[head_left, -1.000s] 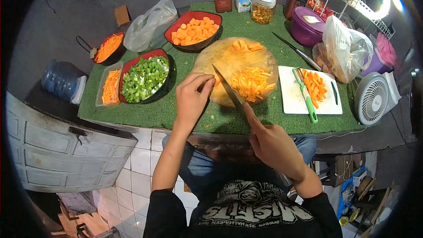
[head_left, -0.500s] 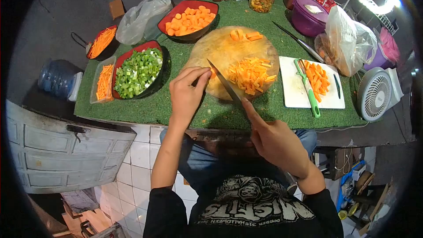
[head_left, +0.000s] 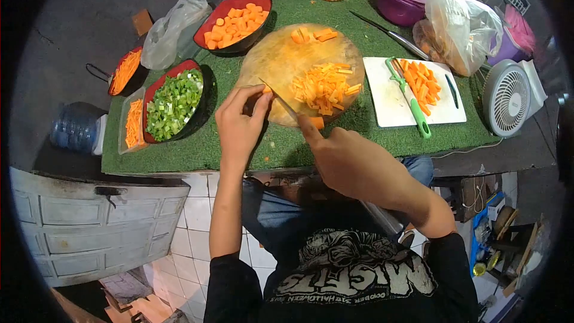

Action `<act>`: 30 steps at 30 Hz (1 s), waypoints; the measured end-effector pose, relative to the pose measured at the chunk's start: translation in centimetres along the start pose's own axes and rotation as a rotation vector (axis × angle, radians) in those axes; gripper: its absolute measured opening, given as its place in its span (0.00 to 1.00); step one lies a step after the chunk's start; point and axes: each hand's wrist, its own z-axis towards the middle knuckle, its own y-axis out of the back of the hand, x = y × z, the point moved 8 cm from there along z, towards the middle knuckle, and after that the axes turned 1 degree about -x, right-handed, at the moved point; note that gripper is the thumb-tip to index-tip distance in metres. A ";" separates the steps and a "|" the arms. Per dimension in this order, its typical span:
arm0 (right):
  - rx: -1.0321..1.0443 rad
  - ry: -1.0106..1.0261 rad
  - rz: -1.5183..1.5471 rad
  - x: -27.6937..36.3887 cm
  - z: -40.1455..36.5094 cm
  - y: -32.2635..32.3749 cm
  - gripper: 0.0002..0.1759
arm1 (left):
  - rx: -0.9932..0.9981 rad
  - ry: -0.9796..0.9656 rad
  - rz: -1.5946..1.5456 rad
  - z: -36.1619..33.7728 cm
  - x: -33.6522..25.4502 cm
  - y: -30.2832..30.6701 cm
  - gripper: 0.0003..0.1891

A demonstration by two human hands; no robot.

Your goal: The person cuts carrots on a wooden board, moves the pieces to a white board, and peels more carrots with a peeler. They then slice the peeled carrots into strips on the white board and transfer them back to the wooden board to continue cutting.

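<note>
A round wooden board (head_left: 269, 48) carries a heap of cut carrot sticks (head_left: 326, 87) and a few larger carrot pieces (head_left: 314, 34) near its far edge. At the board's left edge my left hand (head_left: 242, 119) pinches a small carrot piece (head_left: 266, 90). My right hand (head_left: 353, 158) is closed round a knife (head_left: 283, 103), whose blade lies against that piece, tip pointing up and left. Another carrot piece (head_left: 315, 122) shows beside my right hand at the board's near edge.
Left are bowls of carrot chunks (head_left: 236, 24), green onions (head_left: 173, 104) and shredded carrot (head_left: 127, 72). Right are a white board (head_left: 382, 104) with a peeler (head_left: 418, 116), a second knife (head_left: 391, 34), a plastic bag (head_left: 457, 24), a purple tub (head_left: 400, 0) and a fan (head_left: 508, 98).
The view has shifted, moving the table items left and up. My right hand and the knife are lower beside the board, and a carrot piece now shows near its near edge.
</note>
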 end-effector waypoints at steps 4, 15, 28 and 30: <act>-0.089 0.114 -0.168 -0.1 -0.9 0.5 0.34 | 0.022 -0.007 -0.037 0.0 0.8 -0.8 0.11; -0.464 -0.533 0.679 -8.0 -12.0 5.7 0.36 | 0.182 -0.465 0.056 -5.2 -8.1 -2.5 0.16; -0.393 -0.581 0.746 -9.7 -13.6 2.9 0.35 | 0.395 -0.447 0.191 -7.3 -8.5 -5.5 0.15; -0.395 -0.579 0.747 -9.8 -13.6 3.0 0.35 | 0.398 -0.341 0.202 -7.4 -7.9 -5.5 0.14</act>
